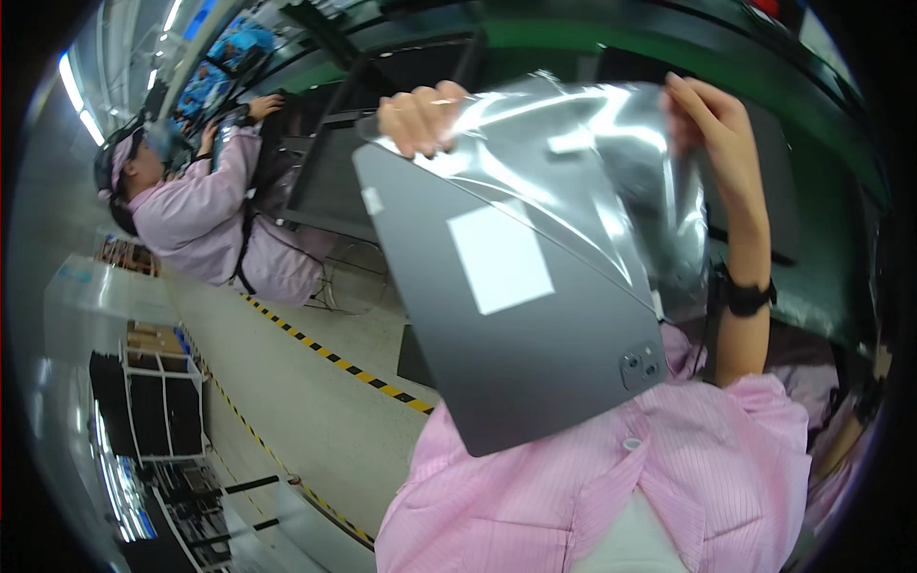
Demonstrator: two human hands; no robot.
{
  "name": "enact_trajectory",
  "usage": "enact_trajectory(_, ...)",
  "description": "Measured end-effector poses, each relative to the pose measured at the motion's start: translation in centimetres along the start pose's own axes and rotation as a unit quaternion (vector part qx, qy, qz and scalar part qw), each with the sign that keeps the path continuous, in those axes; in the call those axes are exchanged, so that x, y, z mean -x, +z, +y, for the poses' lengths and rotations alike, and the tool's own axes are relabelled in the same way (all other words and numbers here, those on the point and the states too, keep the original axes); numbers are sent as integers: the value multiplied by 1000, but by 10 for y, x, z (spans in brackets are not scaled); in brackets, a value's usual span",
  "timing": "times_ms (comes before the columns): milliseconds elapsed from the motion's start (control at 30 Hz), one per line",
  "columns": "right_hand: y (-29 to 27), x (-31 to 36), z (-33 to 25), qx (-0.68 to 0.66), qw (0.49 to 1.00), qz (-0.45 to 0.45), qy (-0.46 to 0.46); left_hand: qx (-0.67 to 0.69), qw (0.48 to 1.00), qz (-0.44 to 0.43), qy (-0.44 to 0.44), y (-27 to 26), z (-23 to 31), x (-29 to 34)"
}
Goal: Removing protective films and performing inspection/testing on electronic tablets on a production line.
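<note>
So there's one grey tablet here, held up in front of the pink shirt, back side showing: one white square label, one camera bump. One piece of clear plastic lies diagonally across part of it; sheet or bag, can't tell. Left hand is curled round the tablet's top edge, plastic included; right hand has the plastic's far edge pinched. Containers: a black tray behind, contents unclear.
</note>
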State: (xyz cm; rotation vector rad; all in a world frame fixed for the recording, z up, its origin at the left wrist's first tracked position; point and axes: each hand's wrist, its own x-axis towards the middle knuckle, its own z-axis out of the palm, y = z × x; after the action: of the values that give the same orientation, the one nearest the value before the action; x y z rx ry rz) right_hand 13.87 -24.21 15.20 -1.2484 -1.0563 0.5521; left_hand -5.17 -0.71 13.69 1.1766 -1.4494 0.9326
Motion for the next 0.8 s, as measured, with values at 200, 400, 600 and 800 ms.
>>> enact_trajectory(200, -11, 11, -5, -9, 997, 71, -12, 20, 999, 30, 20, 15, -17, -13)
enact_trajectory(400, -22, 7, 4, -70, 997, 11, -15, -10, 993, 116, 2, 18, -11, -9)
enact_trajectory(600, -43, 29, 1, -55, 996, 51, -48, -40, 992, 119, -30, 27, -12, -8)
enact_trajectory(800, -24, 68, -37, 47, 985, 107, -128, 94, 963, 252, -5, 49, -23, 12)
